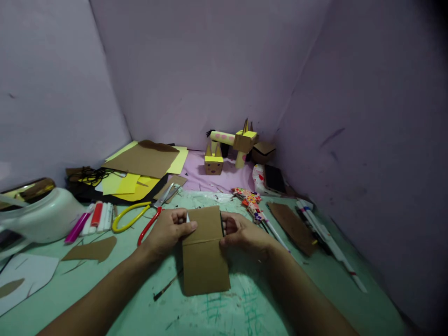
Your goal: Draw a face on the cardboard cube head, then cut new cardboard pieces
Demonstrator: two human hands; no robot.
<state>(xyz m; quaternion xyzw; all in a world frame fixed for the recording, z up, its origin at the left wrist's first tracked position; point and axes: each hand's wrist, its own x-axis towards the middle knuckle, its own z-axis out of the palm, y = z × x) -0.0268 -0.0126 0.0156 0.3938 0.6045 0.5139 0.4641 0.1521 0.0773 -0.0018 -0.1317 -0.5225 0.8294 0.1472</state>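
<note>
A brown cardboard strip [204,261] lies on the green mat [245,308], creased across about a third of the way down from its far end, with the far part tilted up. My left hand [167,232] grips its left edge at the crease, thumb on top and fingers curled behind. My right hand [245,234] holds the right edge the same way, thumb pressed on the cardboard. Both hands are closed on the strip.
Red and yellow handled scissors [147,215] lie left of the hands, beside several markers [91,219]. Brown and yellow sheets [143,161] sit at the back left. Small cardboard animal figures [233,147] stand at the back. A patterned glue gun [250,201], cardboard scrap [292,226] and white sticks [329,242] lie right.
</note>
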